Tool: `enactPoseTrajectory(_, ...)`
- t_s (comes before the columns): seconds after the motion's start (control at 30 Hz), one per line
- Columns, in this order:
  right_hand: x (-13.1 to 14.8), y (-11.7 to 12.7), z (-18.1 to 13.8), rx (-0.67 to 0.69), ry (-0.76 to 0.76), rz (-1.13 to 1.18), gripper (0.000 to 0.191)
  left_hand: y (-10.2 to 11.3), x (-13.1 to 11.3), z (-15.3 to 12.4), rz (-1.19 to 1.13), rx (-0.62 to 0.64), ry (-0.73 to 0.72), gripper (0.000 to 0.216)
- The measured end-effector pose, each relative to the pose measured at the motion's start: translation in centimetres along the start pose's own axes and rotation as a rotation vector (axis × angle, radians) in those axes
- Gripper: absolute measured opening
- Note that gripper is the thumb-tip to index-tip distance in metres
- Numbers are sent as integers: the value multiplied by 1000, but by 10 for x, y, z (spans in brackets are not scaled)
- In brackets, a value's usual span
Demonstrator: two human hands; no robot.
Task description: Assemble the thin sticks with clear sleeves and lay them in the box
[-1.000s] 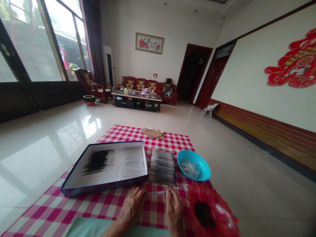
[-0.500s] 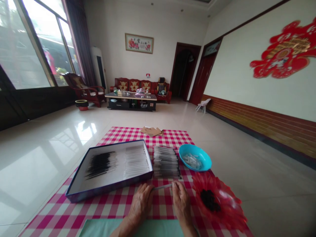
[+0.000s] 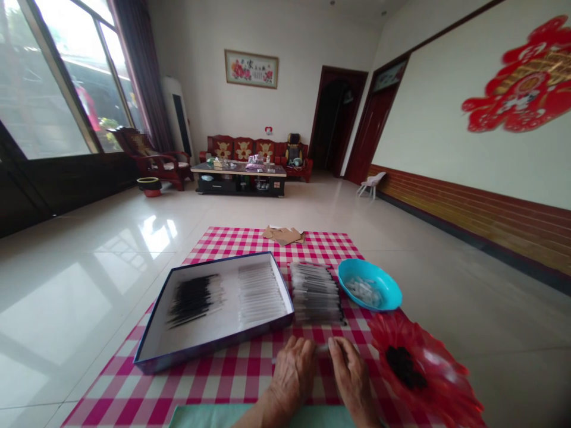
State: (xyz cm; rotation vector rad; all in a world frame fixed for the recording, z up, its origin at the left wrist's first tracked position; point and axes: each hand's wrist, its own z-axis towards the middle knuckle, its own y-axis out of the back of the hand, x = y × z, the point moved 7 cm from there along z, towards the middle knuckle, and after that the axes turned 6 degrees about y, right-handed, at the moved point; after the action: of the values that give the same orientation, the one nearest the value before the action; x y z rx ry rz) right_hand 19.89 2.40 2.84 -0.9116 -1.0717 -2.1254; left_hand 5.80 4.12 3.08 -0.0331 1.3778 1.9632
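Note:
A slim, translucent pen lies across the gap between my hands, above the checked cloth. My left hand is closed around one end of it, fingers wrapped over. The other end is pinched by my right hand, thumb on top; its tip is hidden. Just beyond the hands lies a row of pens with dark ends. A shallow box to the left holds dark refills and clear barrels. At the right, a blue bowl contains small whitish caps.
A red petal-edged bowl with small black pieces stands close to my right hand. Torn cardboard lies at the far edge of the checked tablecloth. A green cloth is along the near edge.
My hands have come closer together, so less of the pen shows between them. The left hand has rolled over it. The whole table appears shifted rightward as the view turned slightly.

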Motion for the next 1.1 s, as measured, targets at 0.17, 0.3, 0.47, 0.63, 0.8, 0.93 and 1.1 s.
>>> enactPoseTrajectory(0.17, 3, 0, -1, 28, 7, 21, 37, 1, 1, 0, -45, 28, 24, 6)
enactPoseTrajectory(0.3, 7, -2, -1, 55, 36, 18, 36, 4, -4, 3, -36, 12, -5, 9)
enactPoseTrajectory(0.47, 7, -4, 0, 41, 41, 7, 38, 13, -8, 4, 14, -65, -16, 14)
enactPoseTrajectory(0.63, 9, -1, 0, 23, 37, 21, 39, 15, -7, 4, 8, -69, -8, 17)
enactPoseTrajectory(0.8, 12, 2, 0, 15, 28, 29, 42, 10, -5, 3, 32, -52, 13, 14)
enactPoseTrajectory(0.93, 12, 1, 1, 39, 2, 63, 41, 9, -6, 1, 65, -43, 2, 14)
enactPoseTrajectory(1.1, 7, -2, 1, 60, -77, 182, 38, 11, -8, 0, 81, -37, -4, 15)
